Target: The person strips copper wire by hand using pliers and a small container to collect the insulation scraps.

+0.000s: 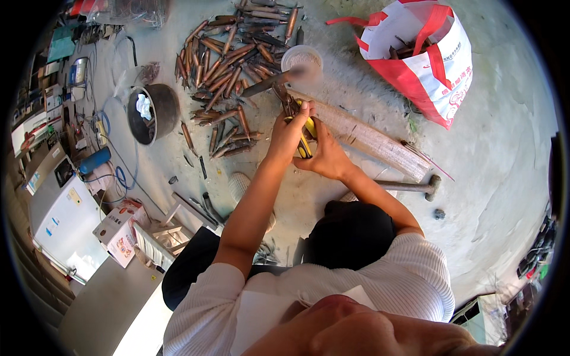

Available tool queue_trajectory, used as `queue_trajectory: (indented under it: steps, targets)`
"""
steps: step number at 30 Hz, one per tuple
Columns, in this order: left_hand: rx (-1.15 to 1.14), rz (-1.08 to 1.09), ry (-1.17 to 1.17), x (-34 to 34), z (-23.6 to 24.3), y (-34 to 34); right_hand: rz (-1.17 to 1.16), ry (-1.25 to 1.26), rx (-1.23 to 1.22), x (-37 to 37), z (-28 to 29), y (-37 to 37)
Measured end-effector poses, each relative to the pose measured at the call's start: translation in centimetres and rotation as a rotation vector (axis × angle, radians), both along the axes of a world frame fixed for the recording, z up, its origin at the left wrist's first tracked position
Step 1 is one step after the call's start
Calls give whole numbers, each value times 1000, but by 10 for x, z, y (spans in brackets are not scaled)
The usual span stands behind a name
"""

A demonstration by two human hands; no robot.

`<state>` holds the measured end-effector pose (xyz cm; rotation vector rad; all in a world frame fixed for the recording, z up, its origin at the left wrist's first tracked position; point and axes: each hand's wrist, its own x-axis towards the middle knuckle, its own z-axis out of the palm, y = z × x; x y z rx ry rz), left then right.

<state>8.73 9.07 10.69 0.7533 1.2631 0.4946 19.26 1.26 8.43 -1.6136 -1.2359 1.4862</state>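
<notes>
The location is a workshop, as indicated by the bare grey floor (499,184), the heap of copper-coloured rod-shaped pieces (228,74), the yellow-handled pliers (304,147), the hammer (409,187), and the loose blue tubing (122,177) at left.

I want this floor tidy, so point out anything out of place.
One stray copper-coloured rod lies near the dark pot, apart from the heap of similar rods, so it looks out of place. A crumpled white scrap in that pot also looks odd against its dark inside.

Slanted pliers (304,146) (yellow-black handles)
</notes>
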Motion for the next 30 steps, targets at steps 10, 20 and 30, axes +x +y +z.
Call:
queue_trajectory:
  steps: [10, 20, 30]
  targets:
    - [-19, 111, 72, 7, 6, -19, -99, 76, 122, -11, -4, -10]
    - [124, 37, -40, 12, 7, -20, 115, 104, -122, 5, -3, -3]
    - [76, -42, 36, 22, 1, -14, -78, 62, -4, -4, -15, -11]
